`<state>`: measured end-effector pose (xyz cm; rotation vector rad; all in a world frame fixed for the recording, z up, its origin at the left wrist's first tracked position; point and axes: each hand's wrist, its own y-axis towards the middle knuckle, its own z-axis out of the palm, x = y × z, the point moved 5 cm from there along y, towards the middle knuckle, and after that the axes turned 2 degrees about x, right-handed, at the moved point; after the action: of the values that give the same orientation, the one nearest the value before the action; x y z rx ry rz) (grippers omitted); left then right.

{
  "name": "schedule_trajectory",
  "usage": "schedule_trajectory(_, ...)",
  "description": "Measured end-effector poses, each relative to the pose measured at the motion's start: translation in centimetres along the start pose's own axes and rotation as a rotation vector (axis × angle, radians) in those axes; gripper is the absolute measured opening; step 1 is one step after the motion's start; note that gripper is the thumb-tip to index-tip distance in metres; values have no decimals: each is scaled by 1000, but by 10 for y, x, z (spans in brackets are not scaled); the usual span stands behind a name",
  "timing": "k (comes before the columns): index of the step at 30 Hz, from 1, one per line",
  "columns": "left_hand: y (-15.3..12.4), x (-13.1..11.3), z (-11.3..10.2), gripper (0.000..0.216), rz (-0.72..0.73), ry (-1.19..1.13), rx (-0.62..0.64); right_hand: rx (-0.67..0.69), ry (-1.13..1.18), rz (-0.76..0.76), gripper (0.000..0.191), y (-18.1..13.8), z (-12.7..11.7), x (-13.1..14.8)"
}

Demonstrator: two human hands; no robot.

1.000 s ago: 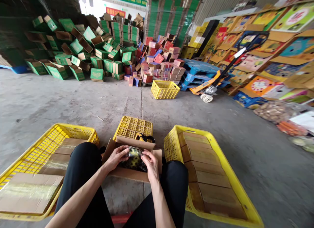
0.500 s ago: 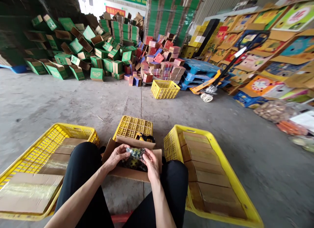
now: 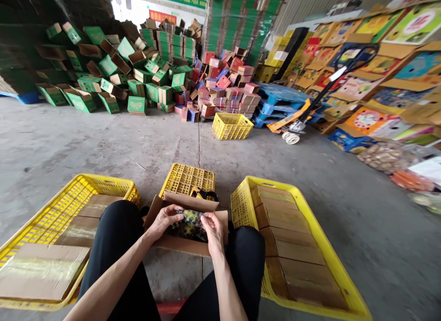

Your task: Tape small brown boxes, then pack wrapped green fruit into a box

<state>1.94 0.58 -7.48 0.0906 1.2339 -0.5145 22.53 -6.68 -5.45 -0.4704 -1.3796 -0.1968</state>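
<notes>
An open cardboard box [image 3: 182,244] stands between my knees, its flaps folded out. Above its opening, my left hand [image 3: 166,221] pinches the left end of a shiny plastic packet [image 3: 192,216], dark with yellow-green patches. At the packet's other end, my right hand [image 3: 212,224] is closed on it with thumb and fingers. More dark and yellow-green stuff lies below it inside the box, too shaded to name. Just beyond the box, a yellow and black tape dispenser [image 3: 203,193] rests on a yellow crate [image 3: 182,176] with a gridded top.
Yellow crates [image 3: 127,185] [image 3: 246,192] holding closed cardboard boxes flank my legs. Farther off are a small yellow crate [image 3: 232,126], a pallet jack [image 3: 299,116], blue pallets [image 3: 279,98] and heaped green boxes [image 3: 82,100]. Colourful cartons [image 3: 368,121] are stacked at the right.
The packet has turned slightly between my hands, and its top now shows more yellow-green. Both hands keep nearly the same place and grip.
</notes>
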Motion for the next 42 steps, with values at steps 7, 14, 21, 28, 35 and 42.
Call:
schedule_trajectory(7,1,-2,2,44,12,-1,-11,-30,64,31,49,1,-1,-8)
schedule_trajectory(14,0,-5,0,42,20,-5,-16,-15,93,20,52,2,0,-10)
schedule_trajectory(21,1,-3,-3,38,35,-32,-47,67,-3,-7,49,-1,5,4)
schedule_trajectory(28,2,1,-3,34,32,-16,-13,39,18,87,54,-2,2,-7)
schedule_trajectory(35,1,7,1,65,-36,-168,24,60,87,-11,52,-2,5,0)
schedule_trajectory(42,-2,16,-2,65,-187,-159,2,135,-133,-147,41,-2,8,4)
